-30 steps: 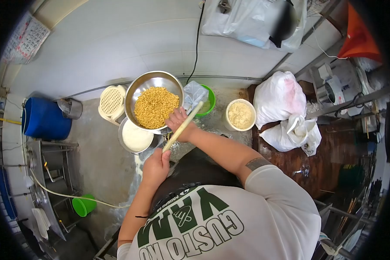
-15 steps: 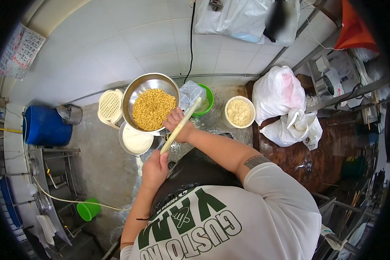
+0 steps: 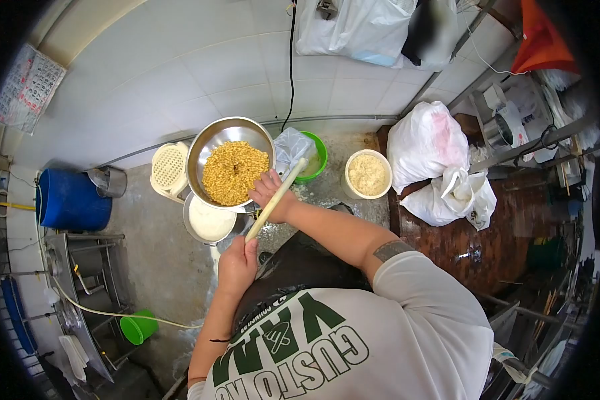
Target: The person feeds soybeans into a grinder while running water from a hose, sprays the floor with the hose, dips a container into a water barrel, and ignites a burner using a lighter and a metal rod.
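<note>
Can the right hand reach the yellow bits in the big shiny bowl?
Probably yes: the right hand is right by the rim of the shiny bowl, and nothing covers the yellow bits, though the pale stick crosses over that hand.

The shirt point(image 3: 417, 327) reads "GUSTO" point(image 3: 340, 350) (upside down here) in outlined letters, with larger dark green lettering beside it; print on the sheet point(image 3: 32, 90) toward the wall's point(image 3: 180, 73) left edge is illegible.

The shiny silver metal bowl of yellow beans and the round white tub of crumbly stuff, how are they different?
The silver metal bowl is shiny; the round white tub looks duller. The bowl looks wider than the tub. The bowl holds yellow beans; the tub holds pale crumbly stuff. Both are round and open on top.
</note>
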Tool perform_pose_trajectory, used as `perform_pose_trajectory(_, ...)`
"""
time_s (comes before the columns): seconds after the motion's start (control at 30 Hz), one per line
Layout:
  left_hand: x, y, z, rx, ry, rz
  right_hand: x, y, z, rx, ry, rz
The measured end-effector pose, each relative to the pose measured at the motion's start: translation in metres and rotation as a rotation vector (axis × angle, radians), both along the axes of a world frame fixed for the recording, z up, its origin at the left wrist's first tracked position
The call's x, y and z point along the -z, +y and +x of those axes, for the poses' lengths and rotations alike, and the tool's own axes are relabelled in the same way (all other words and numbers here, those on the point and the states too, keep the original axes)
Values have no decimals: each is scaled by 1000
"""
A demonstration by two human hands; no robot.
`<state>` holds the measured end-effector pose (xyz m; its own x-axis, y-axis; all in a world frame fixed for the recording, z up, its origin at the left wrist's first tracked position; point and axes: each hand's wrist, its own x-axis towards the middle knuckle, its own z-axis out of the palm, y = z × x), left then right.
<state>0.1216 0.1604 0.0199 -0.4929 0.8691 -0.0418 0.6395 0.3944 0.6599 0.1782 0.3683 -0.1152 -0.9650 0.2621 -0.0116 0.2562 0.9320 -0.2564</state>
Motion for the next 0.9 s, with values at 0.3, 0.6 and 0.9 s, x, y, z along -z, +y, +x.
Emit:
perform_pose_trajectory(0.3,-7,-26,-22,-143,-6,1,-20,2,-5,-1,-141,-121)
perform_pose_trajectory(0.6,-41,-87,-46,-288,-40,-162,-31,1,-5,2,-92,-101)
perform_pose_trajectory(0.9,-61,-132,-52,-371,-12,-205,-60,-2,-29,24,-264,-47)
